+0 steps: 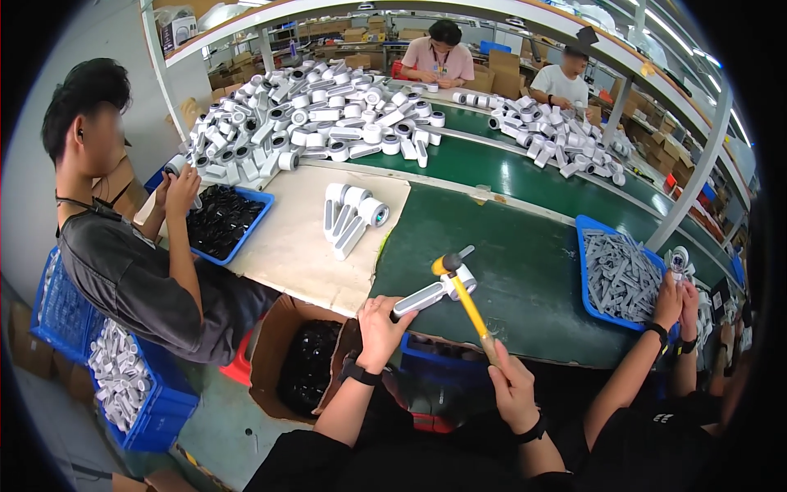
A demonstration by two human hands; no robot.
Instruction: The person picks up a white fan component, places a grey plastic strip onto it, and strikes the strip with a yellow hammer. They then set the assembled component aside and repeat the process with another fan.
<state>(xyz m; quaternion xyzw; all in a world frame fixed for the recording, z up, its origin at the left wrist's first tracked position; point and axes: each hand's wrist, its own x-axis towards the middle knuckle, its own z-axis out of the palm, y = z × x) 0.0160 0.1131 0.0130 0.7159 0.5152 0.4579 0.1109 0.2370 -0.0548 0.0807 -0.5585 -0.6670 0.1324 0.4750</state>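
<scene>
My left hand (381, 330) is closed around the handle end of a white handheld device (422, 300) with a grey strip along its handle and a round head. The device lies low over the green mat (525, 303). In my right hand (514, 392) is a hammer (469, 305) with a yellow handle. The hammer's dark-and-yellow head is over the device's round head and partly hides it; I cannot tell whether they touch. A narrow grey strip (466, 252) sticks out just beyond. A few similar white devices (348, 215) lie together on the pale board, left of the mat.
A large heap of white devices (311, 115) covers the far left bench. Blue trays hold grey strips (615, 275) at right and black parts (225, 221) at left. A cardboard box (275, 361) stands below the bench edge. Co-workers sit left (135, 246), right (656, 410) and opposite.
</scene>
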